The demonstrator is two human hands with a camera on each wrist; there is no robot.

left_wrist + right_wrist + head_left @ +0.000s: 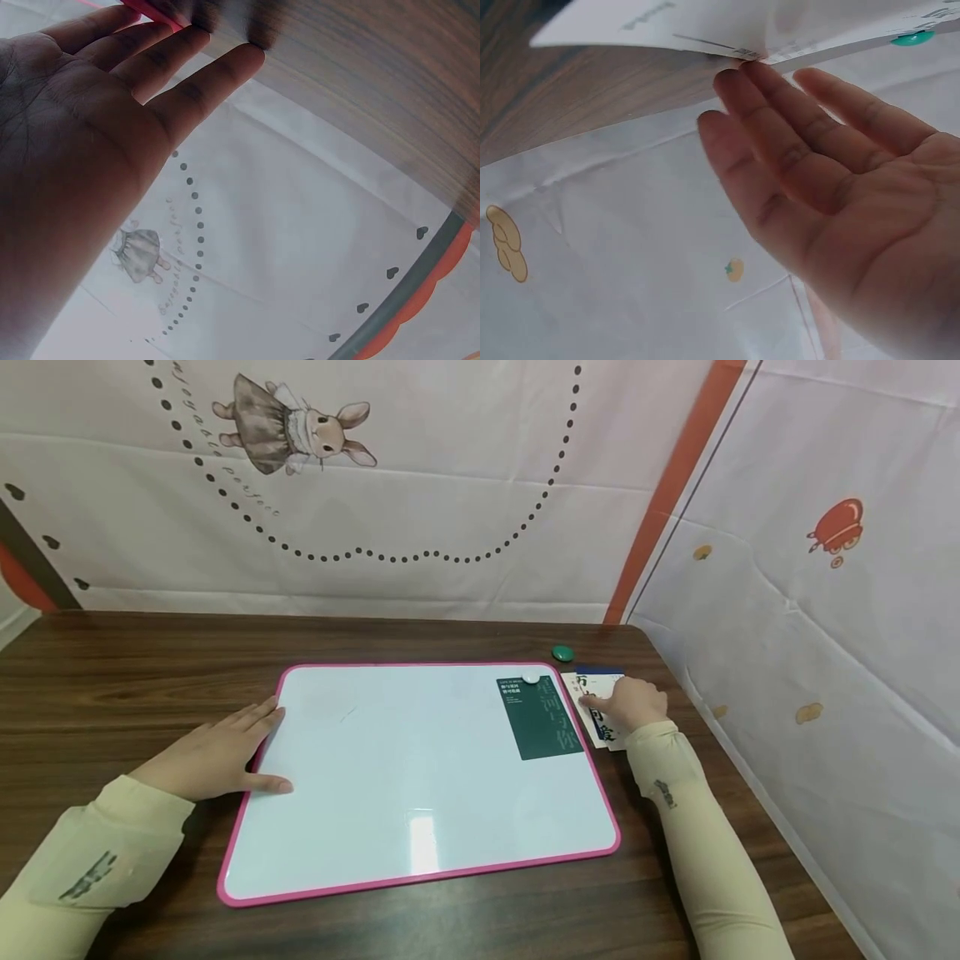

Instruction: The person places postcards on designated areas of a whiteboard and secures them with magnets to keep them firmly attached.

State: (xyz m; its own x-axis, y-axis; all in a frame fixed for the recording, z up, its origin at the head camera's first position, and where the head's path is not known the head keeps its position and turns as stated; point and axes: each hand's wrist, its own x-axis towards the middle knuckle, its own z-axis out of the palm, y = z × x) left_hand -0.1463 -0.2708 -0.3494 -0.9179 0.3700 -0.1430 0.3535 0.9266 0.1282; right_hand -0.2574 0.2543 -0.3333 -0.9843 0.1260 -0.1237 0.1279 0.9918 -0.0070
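A whiteboard with a pink frame lies on the table. My left hand rests at its left edge, thumb on the white surface and fingers spread along the frame. At the board's right side my right hand pinches a white printed card from a small pile, thumb above and fingers at its edge. In the right wrist view the white card stands raised over the wood by the fingertips. A dark green card lies on the board's upper right under a round white magnet.
A round green magnet sits on the brown wooden table beyond the board's upper right corner. Printed white cloth hangs behind the table, and another white cloth borders it on the right.
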